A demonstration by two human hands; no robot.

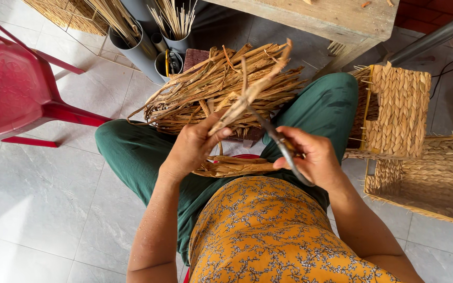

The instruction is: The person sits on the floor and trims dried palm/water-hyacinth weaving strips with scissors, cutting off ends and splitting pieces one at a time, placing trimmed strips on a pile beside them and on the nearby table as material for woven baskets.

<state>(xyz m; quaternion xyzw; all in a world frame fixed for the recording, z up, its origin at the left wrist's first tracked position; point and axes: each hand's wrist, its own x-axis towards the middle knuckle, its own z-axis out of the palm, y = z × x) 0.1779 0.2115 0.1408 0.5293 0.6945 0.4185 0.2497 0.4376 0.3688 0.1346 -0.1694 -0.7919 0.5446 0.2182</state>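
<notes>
Dried stalk (pixel 247 94) in left hand (pixel 192 147) grip, scissors (pixel 281 147) (right hand (pixel 315 160))

In my left hand (pixel 192 144) I hold a dry, tan straw strand (pixel 250 89), twisted and pointing up and away from me. In my right hand (pixel 313 157) I grip dark metal scissors (pixel 276 139), their blades touching the strand low down.

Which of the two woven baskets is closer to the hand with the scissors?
The upper basket, standing on its side against the green-trousered knee. It is closer to the right hand than the open-topped basket lying farther right on the floor.
</notes>
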